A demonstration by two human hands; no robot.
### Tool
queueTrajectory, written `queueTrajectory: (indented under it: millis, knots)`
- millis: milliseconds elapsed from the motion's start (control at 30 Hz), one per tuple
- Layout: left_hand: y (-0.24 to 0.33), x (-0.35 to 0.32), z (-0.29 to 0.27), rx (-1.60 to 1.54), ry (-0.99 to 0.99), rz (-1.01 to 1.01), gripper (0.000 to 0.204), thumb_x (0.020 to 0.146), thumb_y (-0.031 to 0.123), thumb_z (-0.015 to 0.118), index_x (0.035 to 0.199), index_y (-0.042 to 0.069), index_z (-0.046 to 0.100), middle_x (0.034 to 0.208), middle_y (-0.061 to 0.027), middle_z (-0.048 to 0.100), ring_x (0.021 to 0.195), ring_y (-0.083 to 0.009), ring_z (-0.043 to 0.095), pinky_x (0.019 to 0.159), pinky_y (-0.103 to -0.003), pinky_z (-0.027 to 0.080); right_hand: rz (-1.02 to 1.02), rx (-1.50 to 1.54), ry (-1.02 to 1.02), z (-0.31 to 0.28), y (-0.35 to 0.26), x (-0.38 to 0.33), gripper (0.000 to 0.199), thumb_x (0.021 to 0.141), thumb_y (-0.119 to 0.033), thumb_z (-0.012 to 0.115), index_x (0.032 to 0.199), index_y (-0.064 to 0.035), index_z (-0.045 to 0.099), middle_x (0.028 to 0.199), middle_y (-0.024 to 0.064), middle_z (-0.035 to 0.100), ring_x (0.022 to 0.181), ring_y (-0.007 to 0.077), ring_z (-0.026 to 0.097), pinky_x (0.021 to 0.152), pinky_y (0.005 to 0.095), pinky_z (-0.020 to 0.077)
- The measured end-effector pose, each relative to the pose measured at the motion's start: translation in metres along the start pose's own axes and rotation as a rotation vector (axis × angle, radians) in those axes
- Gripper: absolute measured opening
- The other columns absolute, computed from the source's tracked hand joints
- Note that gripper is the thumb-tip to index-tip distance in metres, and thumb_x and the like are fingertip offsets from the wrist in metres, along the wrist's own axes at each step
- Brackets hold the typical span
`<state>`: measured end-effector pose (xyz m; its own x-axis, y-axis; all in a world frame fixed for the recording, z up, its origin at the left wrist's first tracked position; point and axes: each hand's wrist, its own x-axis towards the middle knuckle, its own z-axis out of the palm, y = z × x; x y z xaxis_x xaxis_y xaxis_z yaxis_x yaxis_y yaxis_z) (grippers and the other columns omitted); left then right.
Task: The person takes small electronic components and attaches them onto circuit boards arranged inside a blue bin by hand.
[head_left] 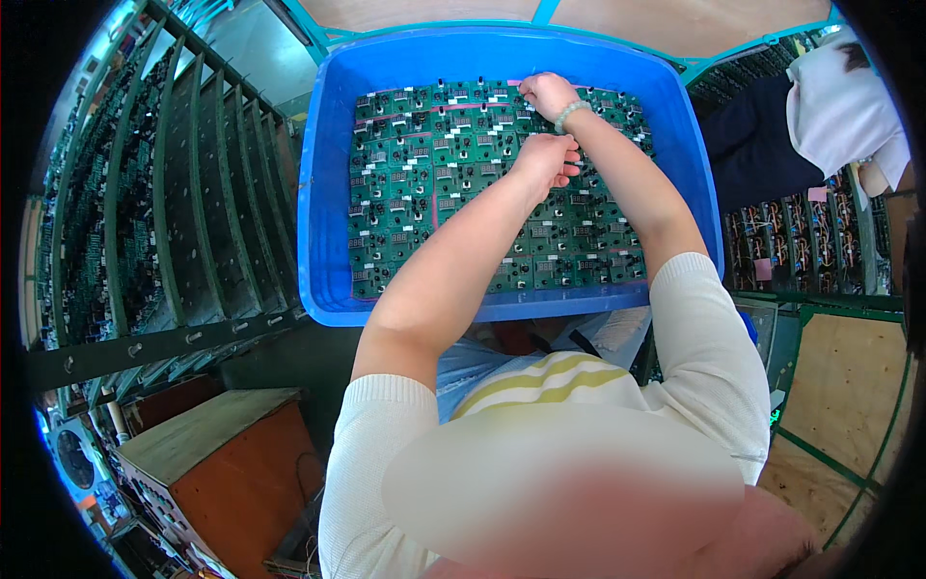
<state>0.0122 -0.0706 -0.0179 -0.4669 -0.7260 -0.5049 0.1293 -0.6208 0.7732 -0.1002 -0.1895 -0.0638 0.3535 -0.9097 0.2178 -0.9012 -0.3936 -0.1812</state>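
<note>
A large blue plastic tub (pixel 318 193) is lined with rows of green circuit boards (pixel 391 207), which carry small displays, black parts and white connectors. Toward its far side, my right hand (pixel 548 95), with a pale bead bracelet (pixel 572 116) at the wrist, reaches down to the boards. Its fingers are bent and drawn together, and whatever lies under the fingertips is hidden. Just nearer, my left hand (pixel 546 162) hovers low over the boards, fingers loosely curled and apart, with nothing visible in them. Pink strips (pixel 435 207) show between some boards.
On the left stands a dark rack (pixel 193 193) with upright boards in its slots. An orange-brown box (pixel 241 482) is at the lower left. Another person (pixel 830 116) works at the right beside racks of wired boards (pixel 801 236). Wooden panels (pixel 849 386) stand at the lower right.
</note>
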Motion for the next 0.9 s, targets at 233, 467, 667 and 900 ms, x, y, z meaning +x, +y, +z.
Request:
queueTrajectory:
  millis: [233,467,667,900]
  knots:
    - [0.003,-0.003,0.002,0.014,0.015,0.001,0.021,0.082,0.022,0.046,0.09,0.003,0.051,0.081,-0.0054,0.054,0.06,-0.0138,0.053,0.047,-0.025,0.04,-0.021,-0.023,-0.031,0.002,0.007,0.005,0.012,0.068,-0.013,0.053,0.075,-0.0102,0.062,0.076,0.0137,0.06,0.072,0.0299,0.057,0.068,0.0385,0.0456]
    - [0.003,-0.005,-0.001,-0.002,0.001,0.017,0.022,0.082,0.022,0.045,0.091,0.003,0.051,0.082,-0.0053,0.054,0.061,-0.0139,0.053,0.048,-0.025,0.04,0.037,-0.121,-0.169,0.002,-0.002,0.009,0.011,0.069,-0.012,0.051,0.073,-0.0064,0.06,0.077,0.0137,0.058,0.076,0.0291,0.055,0.068,0.0379,0.0438]
    - [0.003,-0.002,0.001,-0.003,-0.003,0.019,0.021,0.083,0.022,0.045,0.09,0.003,0.051,0.081,-0.0052,0.054,0.061,-0.014,0.053,0.048,-0.026,0.04,-0.067,-0.171,0.016,0.002,0.007,0.007,0.01,0.07,-0.01,0.051,0.076,-0.0054,0.058,0.079,0.0133,0.056,0.079,0.0293,0.053,0.071,0.0379,0.043]
    - [0.003,-0.003,-0.001,-0.017,-0.009,0.024,0.021,0.082,0.023,0.046,0.09,0.004,0.051,0.08,-0.0051,0.054,0.063,-0.0144,0.053,0.048,-0.026,0.04,-0.04,-0.109,0.018,-0.003,-0.001,0.001,0.01,0.072,-0.011,0.052,0.08,-0.0062,0.057,0.086,0.0104,0.055,0.088,0.0265,0.049,0.078,0.0336,0.0405]
